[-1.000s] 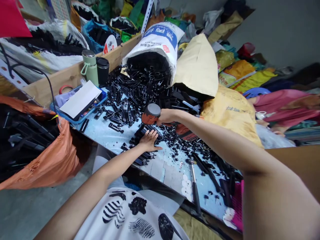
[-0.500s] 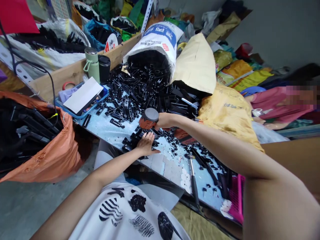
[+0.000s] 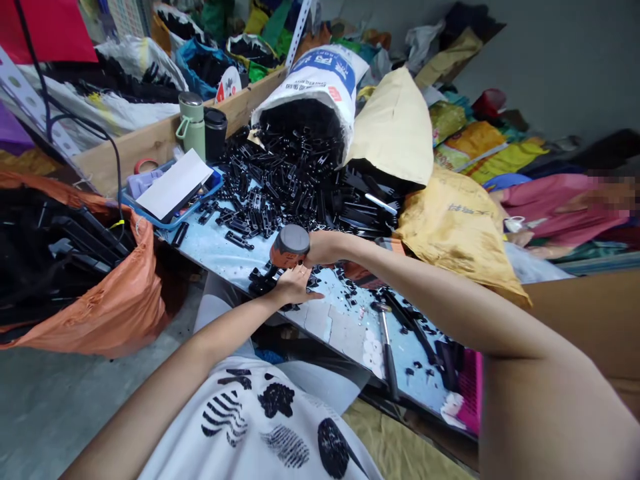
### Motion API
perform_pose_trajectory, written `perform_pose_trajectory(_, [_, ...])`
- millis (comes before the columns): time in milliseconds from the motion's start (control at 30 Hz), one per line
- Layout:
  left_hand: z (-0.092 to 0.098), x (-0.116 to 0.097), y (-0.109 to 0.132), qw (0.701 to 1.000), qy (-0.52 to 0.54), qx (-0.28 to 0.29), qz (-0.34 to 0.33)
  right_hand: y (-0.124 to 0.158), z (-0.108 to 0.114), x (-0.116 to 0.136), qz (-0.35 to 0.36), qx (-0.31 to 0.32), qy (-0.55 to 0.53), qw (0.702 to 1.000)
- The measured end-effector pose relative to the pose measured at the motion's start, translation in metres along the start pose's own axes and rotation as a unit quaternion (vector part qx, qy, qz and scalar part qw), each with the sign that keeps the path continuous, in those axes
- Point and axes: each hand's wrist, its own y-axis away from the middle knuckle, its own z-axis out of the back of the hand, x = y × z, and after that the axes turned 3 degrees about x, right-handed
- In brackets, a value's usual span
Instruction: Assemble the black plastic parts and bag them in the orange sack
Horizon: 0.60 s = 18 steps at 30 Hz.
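Observation:
My right hand (image 3: 325, 248) is closed around the handle of an orange and grey power drill (image 3: 290, 247), whose rounded end faces up at me. Under and beside the drill, my left hand (image 3: 294, 285) lies over a cluster of black plastic parts (image 3: 261, 281), thumb stretched out to the right. The drill body partly covers its fingertips. The drill's tip is hidden, so I cannot tell what it touches. Behind both hands spreads a heap of loose black plastic pieces (image 3: 280, 180), spilling from a white woven sack (image 3: 320, 73).
A hammer (image 3: 387, 353) lies on the blue worktop (image 3: 210, 250), right of my hands. A blue tray (image 3: 173, 223) with a white card, a green flask (image 3: 193, 127) and a black cup (image 3: 215, 133) stand back left. An orange sack (image 3: 135, 287) sits left; a person in pink (image 3: 550, 207) is at right.
The drill in my right hand has moved left and slightly toward me, over my left fingertips. My left hand stays on the black parts. The whole view has shifted a little.

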Motion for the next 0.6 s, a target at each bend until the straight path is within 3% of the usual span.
perform_pose_trajectory(233, [0.016,0.002,0.032,0.999,-0.021,0.009,-0.028,0.018,-0.002,0.016,-0.02,-0.042,0.026,0.999])
perform_pose_trajectory(333, [0.016,0.003,0.048,0.999,-0.037,-0.003,-0.023,0.015,-0.003,0.028,0.02,-0.016,0.005,1.0])
perform_pose_trajectory(467, [0.016,0.002,0.051,0.998,-0.047,-0.019,-0.032,0.001,-0.001,0.043,0.043,0.01,-0.011,0.999])
perform_pose_trajectory(600, [0.02,0.009,0.057,0.997,-0.051,-0.004,-0.057,0.005,-0.003,0.035,0.032,0.006,-0.016,0.999])
